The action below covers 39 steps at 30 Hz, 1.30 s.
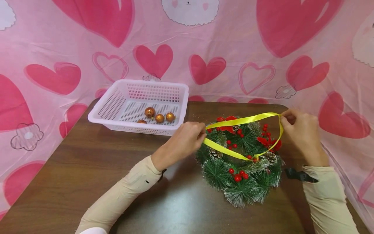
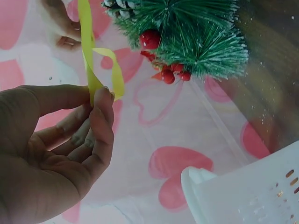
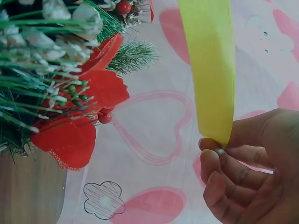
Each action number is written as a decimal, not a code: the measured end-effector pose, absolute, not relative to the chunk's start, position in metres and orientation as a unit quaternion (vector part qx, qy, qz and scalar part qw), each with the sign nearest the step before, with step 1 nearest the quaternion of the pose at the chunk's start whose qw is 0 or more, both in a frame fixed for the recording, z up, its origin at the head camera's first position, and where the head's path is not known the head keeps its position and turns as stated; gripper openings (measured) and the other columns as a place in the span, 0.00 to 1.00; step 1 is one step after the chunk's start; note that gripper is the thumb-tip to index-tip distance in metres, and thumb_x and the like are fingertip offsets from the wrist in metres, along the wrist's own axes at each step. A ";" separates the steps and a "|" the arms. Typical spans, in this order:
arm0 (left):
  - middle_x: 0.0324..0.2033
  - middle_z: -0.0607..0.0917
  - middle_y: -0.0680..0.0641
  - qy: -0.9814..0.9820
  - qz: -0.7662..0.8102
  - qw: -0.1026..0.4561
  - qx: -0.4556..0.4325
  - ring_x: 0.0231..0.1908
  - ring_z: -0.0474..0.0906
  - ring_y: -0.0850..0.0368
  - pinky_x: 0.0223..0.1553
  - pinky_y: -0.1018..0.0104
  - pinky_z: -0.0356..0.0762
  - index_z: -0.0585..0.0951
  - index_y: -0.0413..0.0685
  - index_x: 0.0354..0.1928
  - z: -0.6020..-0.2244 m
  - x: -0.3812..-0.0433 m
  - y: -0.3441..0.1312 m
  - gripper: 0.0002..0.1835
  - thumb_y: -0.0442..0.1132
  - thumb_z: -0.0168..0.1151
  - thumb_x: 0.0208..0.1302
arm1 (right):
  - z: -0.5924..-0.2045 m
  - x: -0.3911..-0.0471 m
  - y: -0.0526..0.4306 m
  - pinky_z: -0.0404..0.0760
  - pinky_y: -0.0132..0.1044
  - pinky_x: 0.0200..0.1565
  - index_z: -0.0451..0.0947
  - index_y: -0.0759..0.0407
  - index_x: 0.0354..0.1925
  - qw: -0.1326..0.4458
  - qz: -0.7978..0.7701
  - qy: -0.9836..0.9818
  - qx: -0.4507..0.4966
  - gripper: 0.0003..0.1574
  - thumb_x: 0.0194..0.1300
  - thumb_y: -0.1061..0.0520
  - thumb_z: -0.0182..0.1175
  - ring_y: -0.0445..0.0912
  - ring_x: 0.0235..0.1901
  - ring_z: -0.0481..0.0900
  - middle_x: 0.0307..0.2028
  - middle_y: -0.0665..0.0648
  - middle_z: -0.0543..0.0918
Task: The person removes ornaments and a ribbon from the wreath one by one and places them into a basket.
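Note:
A yellow ribbon (image 1: 248, 121) is stretched in a loop above a green wreath (image 1: 217, 172) trimmed with red berries, red flowers and pine cones. My left hand (image 1: 187, 138) pinches the ribbon at its left end, thumb against fingertips, as the left wrist view also shows. At the right end my right hand (image 1: 304, 135) pinches it between thumb and fingers. In the right wrist view the ribbon (image 3: 212, 70) runs flat and taut up from those fingertips. The ribbon's lower strand passes across the wreath's middle, over the berries.
Left of the wreath, at the table's back, stands a white plastic basket (image 1: 96, 118). Several orange-gold balls (image 1: 150, 112) lie in it. The brown table (image 1: 87, 182) meets a pink heart-patterned cloth (image 1: 204, 42) behind.

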<state>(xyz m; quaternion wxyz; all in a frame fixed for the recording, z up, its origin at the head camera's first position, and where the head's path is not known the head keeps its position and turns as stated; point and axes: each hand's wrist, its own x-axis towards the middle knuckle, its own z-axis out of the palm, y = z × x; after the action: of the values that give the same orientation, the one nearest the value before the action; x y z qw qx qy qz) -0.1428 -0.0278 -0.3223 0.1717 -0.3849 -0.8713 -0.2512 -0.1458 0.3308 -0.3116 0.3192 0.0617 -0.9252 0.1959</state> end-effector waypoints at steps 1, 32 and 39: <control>0.18 0.74 0.54 -0.869 -0.254 0.175 -0.386 0.21 0.69 0.62 0.24 0.72 0.69 0.77 0.46 0.24 -0.321 -0.143 -0.029 0.10 0.27 0.61 0.61 | -0.311 -0.146 0.331 0.63 0.38 0.28 0.84 0.66 0.33 0.322 0.197 -0.924 0.057 0.08 0.60 0.63 0.60 0.62 0.25 0.79 0.26 0.67 0.85; 0.31 0.86 0.45 -0.855 -0.314 0.195 -0.363 0.29 0.78 0.57 0.32 0.68 0.78 0.84 0.36 0.36 -0.299 -0.153 -0.050 0.05 0.24 0.61 0.60 | -0.288 -0.141 0.317 0.62 0.21 0.32 0.85 0.65 0.35 0.324 0.255 -0.908 0.072 0.11 0.63 0.59 0.59 0.11 0.23 0.63 0.28 0.67 0.86; 0.32 0.86 0.42 -0.853 -0.324 0.210 -0.351 0.30 0.81 0.55 0.34 0.67 0.81 0.83 0.34 0.37 -0.290 -0.159 -0.062 0.05 0.25 0.61 0.60 | -0.267 -0.154 0.295 0.64 0.22 0.28 0.84 0.65 0.32 0.343 0.224 -0.903 0.128 0.10 0.63 0.61 0.58 0.11 0.23 0.61 0.25 0.64 0.86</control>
<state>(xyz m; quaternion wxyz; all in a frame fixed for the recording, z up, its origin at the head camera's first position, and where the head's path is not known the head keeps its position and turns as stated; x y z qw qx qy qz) -0.1587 -0.0617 -0.2897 0.2102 -0.3511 -0.8528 -0.3244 -0.1544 0.2952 -0.2669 0.3431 0.1280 -0.9031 0.2245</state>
